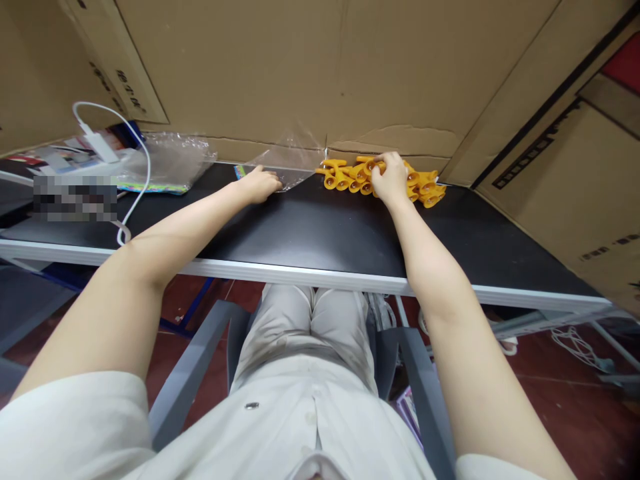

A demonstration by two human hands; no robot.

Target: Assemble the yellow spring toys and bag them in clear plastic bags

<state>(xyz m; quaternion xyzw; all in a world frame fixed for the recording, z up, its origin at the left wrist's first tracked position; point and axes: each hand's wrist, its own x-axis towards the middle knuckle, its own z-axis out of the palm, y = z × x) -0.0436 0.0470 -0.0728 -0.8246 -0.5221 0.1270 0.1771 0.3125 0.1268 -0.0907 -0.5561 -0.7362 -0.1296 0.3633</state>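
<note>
My left hand (261, 185) is on the black table with its fingers curled on a clear plastic bag (300, 175). A colourful printed strip shows at the bag's left end, and its clear film stands up towards the cardboard. To the right lies a pile of yellow horn-shaped plastic pieces (354, 179), with round flared ends facing me. My right hand (392, 176) reaches over the pile from above, its thumb and fingers closed on one of the yellow pieces. The fingertips are partly hidden among the pieces.
A stack of clear bags (173, 163) with printed edges lies at the left, beside a white cable (149, 167) and papers. Tall cardboard (310, 73) walls the back, and another box (565, 173) stands at the right. A metal edge (300, 273) runs along the table's front.
</note>
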